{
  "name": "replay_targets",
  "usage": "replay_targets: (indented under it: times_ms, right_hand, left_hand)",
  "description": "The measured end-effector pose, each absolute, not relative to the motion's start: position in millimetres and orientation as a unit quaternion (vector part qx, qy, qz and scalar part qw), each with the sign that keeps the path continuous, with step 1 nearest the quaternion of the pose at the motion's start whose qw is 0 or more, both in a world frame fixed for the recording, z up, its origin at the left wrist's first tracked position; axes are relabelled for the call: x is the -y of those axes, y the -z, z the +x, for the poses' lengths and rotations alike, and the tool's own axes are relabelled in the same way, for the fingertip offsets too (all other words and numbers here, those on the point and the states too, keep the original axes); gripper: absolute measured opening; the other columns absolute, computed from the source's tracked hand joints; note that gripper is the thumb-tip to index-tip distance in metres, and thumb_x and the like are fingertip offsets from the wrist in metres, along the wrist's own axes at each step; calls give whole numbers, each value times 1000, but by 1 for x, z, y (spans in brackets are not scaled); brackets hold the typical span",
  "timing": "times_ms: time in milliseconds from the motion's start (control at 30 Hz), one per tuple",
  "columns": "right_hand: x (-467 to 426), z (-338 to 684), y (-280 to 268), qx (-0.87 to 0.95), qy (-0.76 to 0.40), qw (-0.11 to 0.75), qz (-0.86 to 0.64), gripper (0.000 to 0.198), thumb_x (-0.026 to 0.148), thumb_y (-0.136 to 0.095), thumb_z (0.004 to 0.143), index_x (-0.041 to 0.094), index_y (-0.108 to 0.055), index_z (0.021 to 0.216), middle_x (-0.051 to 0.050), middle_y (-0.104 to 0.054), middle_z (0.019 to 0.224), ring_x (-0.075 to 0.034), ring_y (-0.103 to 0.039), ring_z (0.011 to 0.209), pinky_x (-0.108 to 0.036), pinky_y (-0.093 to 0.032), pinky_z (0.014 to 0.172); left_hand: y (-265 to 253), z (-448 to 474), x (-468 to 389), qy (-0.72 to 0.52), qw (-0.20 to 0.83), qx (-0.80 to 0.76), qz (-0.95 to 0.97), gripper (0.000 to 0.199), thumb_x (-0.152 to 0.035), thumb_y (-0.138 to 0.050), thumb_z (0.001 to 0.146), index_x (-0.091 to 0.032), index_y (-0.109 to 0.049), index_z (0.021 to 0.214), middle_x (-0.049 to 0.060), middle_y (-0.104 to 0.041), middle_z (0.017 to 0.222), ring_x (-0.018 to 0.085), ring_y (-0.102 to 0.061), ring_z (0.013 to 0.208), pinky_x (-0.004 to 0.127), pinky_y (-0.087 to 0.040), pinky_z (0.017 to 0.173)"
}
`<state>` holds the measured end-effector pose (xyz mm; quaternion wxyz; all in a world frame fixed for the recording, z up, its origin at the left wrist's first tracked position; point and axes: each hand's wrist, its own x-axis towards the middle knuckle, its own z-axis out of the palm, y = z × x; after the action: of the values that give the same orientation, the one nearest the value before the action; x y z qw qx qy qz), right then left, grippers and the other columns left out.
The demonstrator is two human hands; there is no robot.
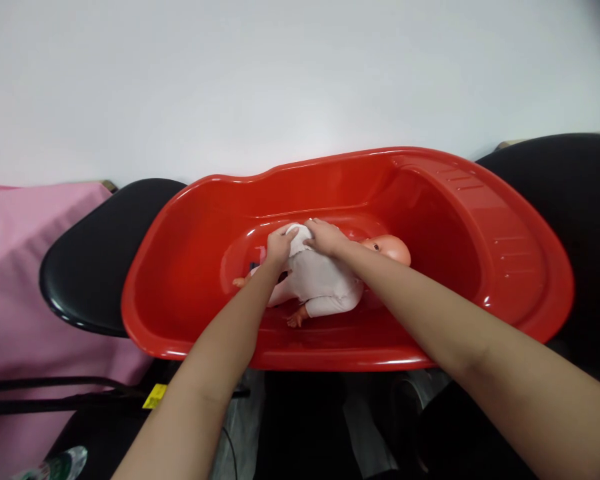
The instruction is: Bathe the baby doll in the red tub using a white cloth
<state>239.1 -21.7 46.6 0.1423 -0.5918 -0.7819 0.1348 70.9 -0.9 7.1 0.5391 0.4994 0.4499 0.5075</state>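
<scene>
A baby doll (327, 277) in white clothes lies in a red baby bathtub (180, 280), its head toward the right and its feet toward the left. At the doll's middle, my left hand (279, 245) pinches a fold of the white clothing (299, 240) between thumb and fingers. My right hand (326, 237) is closed on the same cloth from the other side, its thumb against the fold. One doll hand rests on the tub floor near me. My right forearm passes in front of part of the doll's upper body and head.
Black chair seats (95, 260) stand under both ends of the tub. Pink cloth (30, 267) hangs at the left, near a black bar with a yellow tag (155, 396). A pale wall (280, 80) rises behind. The top of a bottle (63, 465) shows at lower left.
</scene>
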Motion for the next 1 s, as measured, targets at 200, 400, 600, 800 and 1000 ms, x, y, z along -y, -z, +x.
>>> replay_targets:
  times_ms: [200, 400, 600, 800, 1000]
  right_hand:
    - [23, 238, -51, 760, -122, 118, -628, 39, 37, -66, 95, 16, -58, 126, -18, -62, 137, -31, -59, 124, -41, -46, 101]
    - [25, 239, -49, 784, -97, 104, -604, 35, 34, -60, 98, 16, -59, 128, -17, -62, 138, -32, -58, 126, -45, -45, 104]
    - [22, 239, -47, 763, -130, 118, -622, 48, 37, -66, 95, 15, -55, 136, -20, -57, 146, -33, -54, 133, -47, -44, 107]
    - [19, 241, -45, 734, -163, 115, -650, 57, 42, -71, 91, 20, -55, 141, -18, -55, 150, -35, -51, 138, -50, -42, 110]
    - [23, 242, -48, 752, -157, 125, -628, 43, 37, -68, 92, 23, -61, 133, -14, -63, 141, -32, -61, 126, -43, -48, 100]
  left_hand:
    - [-1, 69, -2, -525, 539, -427, 501, 31, -37, -76, 82, -17, -75, 106, 8, -75, 102, 21, -68, 86, 36, -54, 84]
    - [-1, 71, 1, -466, 529, -450, 548, 41, -22, -83, 70, -16, -75, 110, 9, -75, 111, 22, -68, 98, 34, -53, 90]
    - [-8, 69, 2, -483, 509, -463, 542, 28, -30, -77, 79, -15, -79, 103, 9, -77, 105, 24, -69, 93, 37, -54, 88]
    - [0, 69, -4, -508, 492, -464, 533, 31, -37, -74, 83, -16, -79, 105, 10, -77, 107, 26, -70, 99, 39, -54, 91]
    - [-1, 72, 0, -483, 489, -452, 568, 37, -25, -78, 75, -16, -76, 110, 10, -75, 116, 25, -69, 104, 37, -53, 94]
